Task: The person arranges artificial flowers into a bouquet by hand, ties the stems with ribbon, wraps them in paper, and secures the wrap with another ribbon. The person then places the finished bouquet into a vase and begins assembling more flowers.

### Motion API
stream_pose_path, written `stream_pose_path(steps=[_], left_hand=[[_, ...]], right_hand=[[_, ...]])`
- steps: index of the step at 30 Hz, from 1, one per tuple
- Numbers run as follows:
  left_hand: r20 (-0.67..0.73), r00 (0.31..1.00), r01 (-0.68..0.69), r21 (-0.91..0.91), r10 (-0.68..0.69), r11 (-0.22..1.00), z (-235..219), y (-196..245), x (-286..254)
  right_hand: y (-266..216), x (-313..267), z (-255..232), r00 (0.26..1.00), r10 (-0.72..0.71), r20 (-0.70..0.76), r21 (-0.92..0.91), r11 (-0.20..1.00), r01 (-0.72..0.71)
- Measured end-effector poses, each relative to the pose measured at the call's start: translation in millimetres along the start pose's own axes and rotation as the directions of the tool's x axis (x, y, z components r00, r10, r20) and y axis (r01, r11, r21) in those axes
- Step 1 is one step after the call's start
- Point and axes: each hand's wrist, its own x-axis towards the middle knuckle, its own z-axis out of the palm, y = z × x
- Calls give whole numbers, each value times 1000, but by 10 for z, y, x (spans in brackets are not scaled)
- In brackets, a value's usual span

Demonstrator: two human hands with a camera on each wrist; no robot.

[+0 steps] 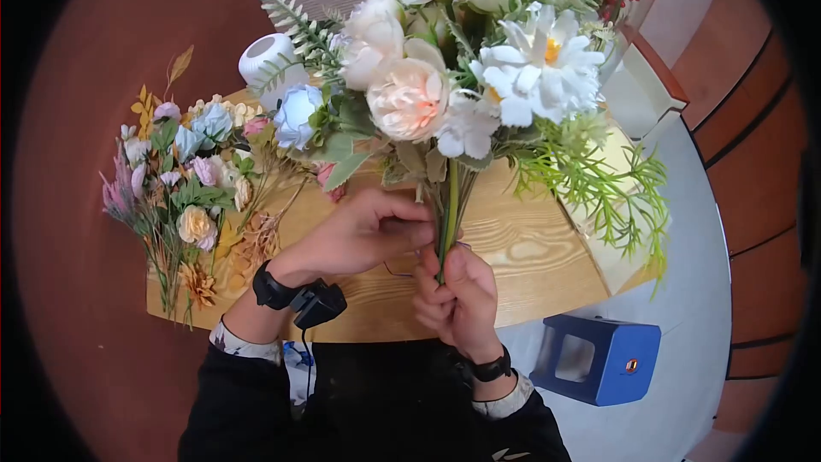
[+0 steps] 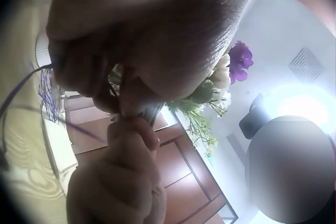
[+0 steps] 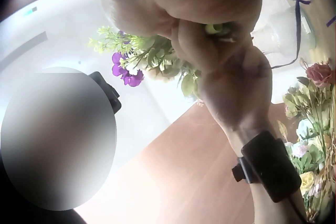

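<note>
A bouquet of artificial flowers (image 1: 408, 98), with white and pale pink blooms and green sprigs, stands upright over the table in the head view. My right hand (image 1: 466, 301) grips its bundled stems (image 1: 451, 205) near their lower ends. Just above, my left hand (image 1: 368, 227) is at the stems from the left, thumb and fingers bent together. A thin purple cord (image 2: 26, 78) runs into the left fingers in the left wrist view and loops beside the hands in the right wrist view. Purple blooms (image 3: 126, 71) show on the bouquet's underside. The cord's path around the stems is hidden by the fingers.
Many loose artificial flowers (image 1: 205, 175) lie along the left side of the wooden table (image 1: 530, 282). A white ribbed vase (image 1: 267, 58) stands at the back left. Pale flat board or paper (image 1: 603, 244) lies at the right edge, and a blue stool (image 1: 624, 364) is on the floor.
</note>
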Motion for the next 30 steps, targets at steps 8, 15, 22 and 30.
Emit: stream_pose_path(steps=[8,15,22,30], left_hand=[[-134,970,-121,461,204,879,-155,-14,-326],[-262,945,-64,439,196,896,-168,-1,-368],[-365,931,69,233,21,970,-78,36,-359],[-263,910,-330,6,320,944,-238,-552,-479]], right_hand=[[233,4,207,973,24,-229,20,1000,-20],[384,49,-29,980,-181,-79,-627,774,92],[331,113,81,948,-146,-283,-244,967,76],[449,89,77,958,-197,-208,-362,926,112]])
